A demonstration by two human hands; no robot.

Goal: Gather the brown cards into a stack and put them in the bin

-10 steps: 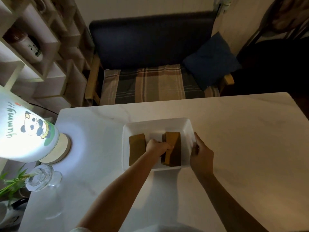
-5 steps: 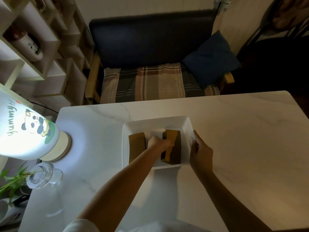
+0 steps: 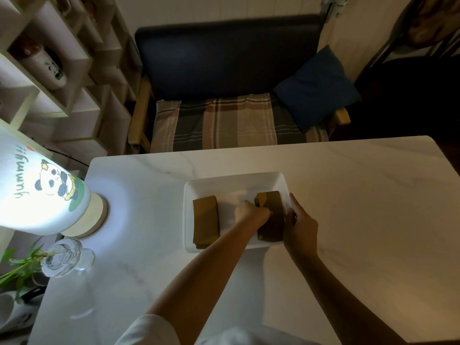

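A white rectangular bin (image 3: 235, 181) sits on the white marble table (image 3: 348, 195). Inside it, a flat stack of brown cards (image 3: 205, 217) lies at the left. A second stack of brown cards (image 3: 270, 204) lies at the right side of the bin. My left hand (image 3: 251, 212) reaches into the bin with its fingers closed on the left edge of that right stack. My right hand (image 3: 300, 225) rests at the bin's right rim, its fingers touching the right stack from the other side.
A lit lamp with a panda print (image 3: 42, 190) stands at the table's left edge, with a glass vase (image 3: 62, 257) holding green stems in front of it. A dark sofa (image 3: 224, 70) with a plaid cushion lies beyond the table. Shelves (image 3: 57, 70) stand at the left.
The right stack, tilted up on its edge before, now lies flatter in the bin. My right hand has closed in against it at the bin's rim.
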